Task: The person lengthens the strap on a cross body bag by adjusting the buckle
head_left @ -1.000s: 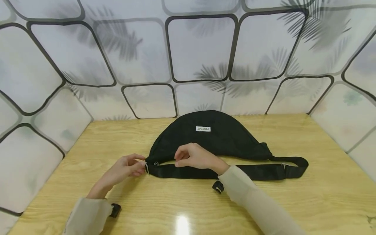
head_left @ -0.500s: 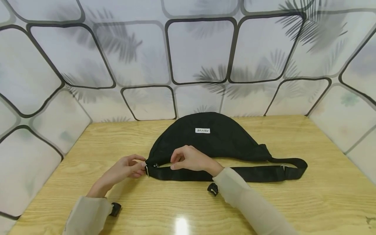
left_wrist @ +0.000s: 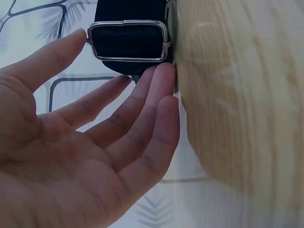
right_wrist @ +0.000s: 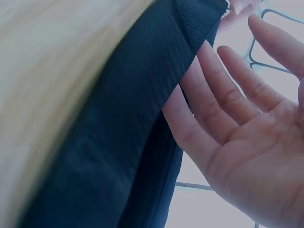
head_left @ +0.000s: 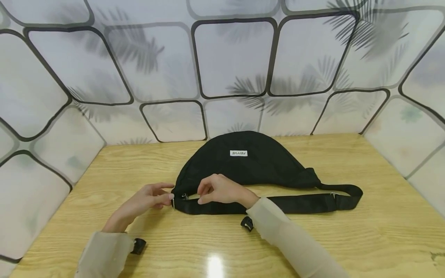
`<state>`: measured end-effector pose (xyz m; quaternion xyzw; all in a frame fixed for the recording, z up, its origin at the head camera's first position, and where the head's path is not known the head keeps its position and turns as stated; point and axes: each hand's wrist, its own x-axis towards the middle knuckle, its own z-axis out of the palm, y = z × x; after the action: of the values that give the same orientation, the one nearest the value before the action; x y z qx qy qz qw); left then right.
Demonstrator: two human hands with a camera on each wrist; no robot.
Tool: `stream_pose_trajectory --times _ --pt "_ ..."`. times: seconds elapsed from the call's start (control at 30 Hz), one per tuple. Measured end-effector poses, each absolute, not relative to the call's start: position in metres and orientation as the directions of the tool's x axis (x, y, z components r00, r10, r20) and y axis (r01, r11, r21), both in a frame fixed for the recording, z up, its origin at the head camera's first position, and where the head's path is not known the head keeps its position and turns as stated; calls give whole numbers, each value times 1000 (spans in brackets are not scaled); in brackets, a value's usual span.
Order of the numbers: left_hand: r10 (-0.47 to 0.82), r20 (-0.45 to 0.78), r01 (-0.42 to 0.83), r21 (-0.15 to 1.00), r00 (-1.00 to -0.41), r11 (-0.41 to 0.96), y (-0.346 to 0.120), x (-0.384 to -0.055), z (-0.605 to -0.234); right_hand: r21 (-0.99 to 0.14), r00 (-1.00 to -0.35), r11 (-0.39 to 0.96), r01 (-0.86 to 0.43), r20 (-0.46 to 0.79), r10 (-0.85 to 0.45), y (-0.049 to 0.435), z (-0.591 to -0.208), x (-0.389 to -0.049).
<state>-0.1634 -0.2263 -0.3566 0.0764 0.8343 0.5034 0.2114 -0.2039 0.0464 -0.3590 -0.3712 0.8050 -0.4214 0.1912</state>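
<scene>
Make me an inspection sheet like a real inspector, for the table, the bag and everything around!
Surface: table, wood-grained, shiny glare at the near edge, dark mark at the far right.
Job's things: black bag with a white label, lying on the table; its strap runs along the near side; metal buckle at the strap's left end.
Clutter: nothing seen.
Grips: left grip has its fingertips at the buckle, can't tell if it holds it; right grip is at the strap, some fingertips hidden behind it.
Cables: nothing seen.
Surroundings: pale backdrop with dark-outlined squares and grey leaves.
</scene>
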Motion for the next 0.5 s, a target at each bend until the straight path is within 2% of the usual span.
stream_pose_trajectory --times 0.5 --pt "368 -252 -97 915 -895 391 -214 -160 -360 -827 -627 393 -402 -64 -777 43 -357 -203"
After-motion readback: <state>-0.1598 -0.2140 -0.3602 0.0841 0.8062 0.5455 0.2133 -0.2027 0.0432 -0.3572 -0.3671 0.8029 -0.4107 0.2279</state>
